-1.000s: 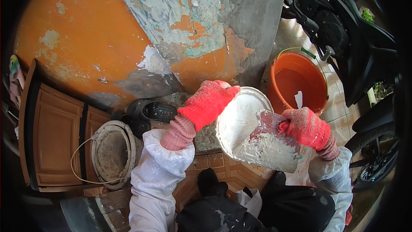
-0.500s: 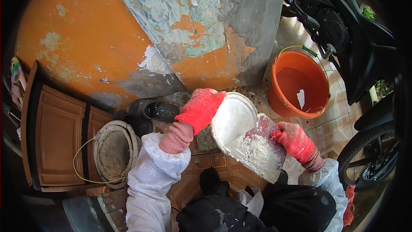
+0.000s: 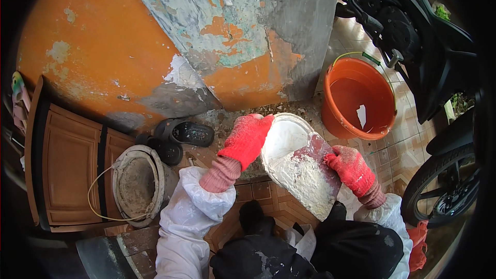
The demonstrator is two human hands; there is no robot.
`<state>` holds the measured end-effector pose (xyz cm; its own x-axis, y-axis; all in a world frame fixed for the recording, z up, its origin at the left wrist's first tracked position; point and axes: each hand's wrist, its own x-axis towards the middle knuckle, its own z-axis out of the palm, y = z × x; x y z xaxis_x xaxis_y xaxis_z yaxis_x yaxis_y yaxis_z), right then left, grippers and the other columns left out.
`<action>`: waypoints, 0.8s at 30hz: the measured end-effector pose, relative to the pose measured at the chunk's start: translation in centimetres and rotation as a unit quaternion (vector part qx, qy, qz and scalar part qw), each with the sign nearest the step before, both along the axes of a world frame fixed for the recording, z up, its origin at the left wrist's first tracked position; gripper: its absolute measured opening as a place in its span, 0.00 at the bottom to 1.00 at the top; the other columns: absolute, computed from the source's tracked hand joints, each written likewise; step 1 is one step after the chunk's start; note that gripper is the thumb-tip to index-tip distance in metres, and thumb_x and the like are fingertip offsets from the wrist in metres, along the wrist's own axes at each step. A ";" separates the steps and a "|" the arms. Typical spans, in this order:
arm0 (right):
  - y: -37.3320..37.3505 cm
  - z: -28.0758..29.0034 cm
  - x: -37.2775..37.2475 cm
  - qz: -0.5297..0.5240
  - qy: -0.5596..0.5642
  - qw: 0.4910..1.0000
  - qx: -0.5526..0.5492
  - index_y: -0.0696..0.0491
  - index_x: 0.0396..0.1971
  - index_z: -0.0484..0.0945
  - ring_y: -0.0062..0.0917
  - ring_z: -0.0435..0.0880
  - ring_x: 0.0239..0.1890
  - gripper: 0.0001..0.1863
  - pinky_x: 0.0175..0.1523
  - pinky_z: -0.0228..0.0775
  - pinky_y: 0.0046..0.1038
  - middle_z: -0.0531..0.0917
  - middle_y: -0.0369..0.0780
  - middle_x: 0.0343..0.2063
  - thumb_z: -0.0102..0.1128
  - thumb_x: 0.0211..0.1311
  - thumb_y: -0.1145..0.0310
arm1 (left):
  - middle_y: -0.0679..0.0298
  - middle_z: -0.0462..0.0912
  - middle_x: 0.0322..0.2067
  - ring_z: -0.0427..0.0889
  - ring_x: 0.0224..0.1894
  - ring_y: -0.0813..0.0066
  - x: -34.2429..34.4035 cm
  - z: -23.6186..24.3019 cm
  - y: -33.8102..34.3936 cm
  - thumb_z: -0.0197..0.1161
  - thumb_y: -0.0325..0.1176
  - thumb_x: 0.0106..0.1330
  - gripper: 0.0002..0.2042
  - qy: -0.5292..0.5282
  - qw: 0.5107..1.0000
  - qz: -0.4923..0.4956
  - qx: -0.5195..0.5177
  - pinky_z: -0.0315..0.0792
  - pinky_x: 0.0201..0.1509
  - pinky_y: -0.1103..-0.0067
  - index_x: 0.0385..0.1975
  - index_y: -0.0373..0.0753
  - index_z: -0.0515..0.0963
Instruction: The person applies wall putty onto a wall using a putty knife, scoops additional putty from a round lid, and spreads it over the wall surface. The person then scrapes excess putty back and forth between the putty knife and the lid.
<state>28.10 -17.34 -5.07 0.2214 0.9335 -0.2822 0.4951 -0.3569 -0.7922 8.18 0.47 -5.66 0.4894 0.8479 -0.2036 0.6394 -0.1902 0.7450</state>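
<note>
My left hand (image 3: 245,142), in a red knit glove, is closed on the rim of a white round tub (image 3: 285,135). Smooth white paste coats the tub's inside. In my right hand (image 3: 353,170), gloved the same way, is a flat dark-red board (image 3: 321,151), gripped at its right edge. Lumpy off-white paste (image 3: 305,180) covers much of that board. Its upper left edge overlaps the tub's mouth and hides part of the inside. Both things are held over the tiled floor, in front of my knees.
An orange bucket (image 3: 330,104) with a white scrap inside stands at the right, by a black motorbike (image 3: 400,31). Ahead is a peeling orange and grey wall (image 3: 227,36). At left are dark sandals (image 3: 192,133), a crusted bucket (image 3: 135,186) and a brown cabinet (image 3: 72,163).
The tub and my left hand have shifted slightly right and nearer to me. The board has tipped a little with the tub. Both grips are unchanged.
</note>
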 end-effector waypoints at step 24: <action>-0.5 -0.2 -0.7 -0.070 0.174 0.982 0.000 0.58 0.28 0.77 0.14 0.68 0.19 0.16 0.25 0.60 0.20 0.73 0.30 0.17 0.52 0.61 0.59 | 0.57 0.76 0.18 0.79 0.19 0.66 -0.3 2.0 -3.3 0.53 0.47 0.65 0.20 -0.072 0.970 0.136 -0.189 0.74 0.23 0.73 0.26 0.32 0.73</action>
